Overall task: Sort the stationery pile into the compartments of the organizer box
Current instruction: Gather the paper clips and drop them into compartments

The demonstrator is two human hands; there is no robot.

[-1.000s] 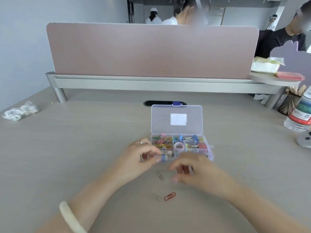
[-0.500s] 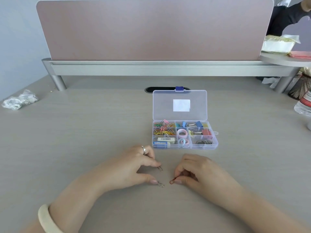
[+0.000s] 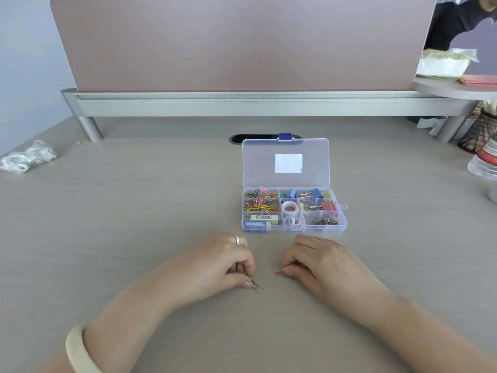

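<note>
2 clips sit pinched in fingers (image 3: 246,283): silver clip (image 3: 257,287) in left hand (image 3: 215,265), red clip (image 3: 277,272) in right hand (image 3: 320,262).

Organizer box (image 3: 286,168): clear glossy plastic. Tabletop (image 3: 134,211): matt wood-grain. Paper clip (image 3: 257,287): bare metal wire.

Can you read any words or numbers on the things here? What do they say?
No text here is readable.
On the white eraser: a barcode, digits too small to read.
On the blue-sleeved eraser: print too small to read.
On the lid sticker: blank.
On the bottle label: too blurred to read.
</note>
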